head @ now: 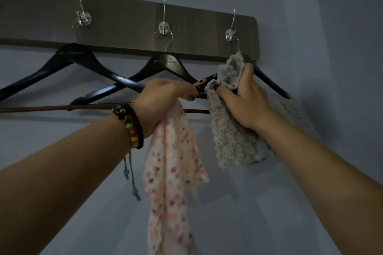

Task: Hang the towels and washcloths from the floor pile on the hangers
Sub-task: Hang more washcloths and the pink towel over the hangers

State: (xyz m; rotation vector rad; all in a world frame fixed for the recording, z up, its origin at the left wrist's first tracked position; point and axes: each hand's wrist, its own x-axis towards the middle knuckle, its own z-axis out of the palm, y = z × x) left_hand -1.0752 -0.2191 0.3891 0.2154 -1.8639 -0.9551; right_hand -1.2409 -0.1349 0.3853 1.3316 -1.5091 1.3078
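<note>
A dark wood-grain rail board [128, 27] is fixed across a pale bluish wall [323, 27], carrying three shiny metal hooks. From each hook hangs a glossy black hanger with sloping shoulders and a thin straight crossbar: the left hanger [68, 58], the middle hanger [165, 64] and the right hanger [269, 80], whose shoulders overlap one another.

The left hand [163, 101] is curled into a fist around a thin, smooth floral cloth [172, 172], white with small pink and purple blotches. The cloth bunches inside the fist and falls below it in long soft folds, reaching the bottom edge of the view. The fingertips of this hand also lie against a dark spotted strip [204, 85] at the end of the middle hanger's arm; what that strip is cannot be told. On the wrist sit a black beaded bracelet [137, 124] and a band of coloured beads with dangling cords.

The right hand [244, 97] pinches a grey washcloth [232, 136] of nubbly, fleecy pile, fingers curled over its upper fold beside the right hanger's neck. The washcloth is draped over that hanger's left shoulder and hangs down in a rough rectangle, with more of it showing behind the wrist.
</note>
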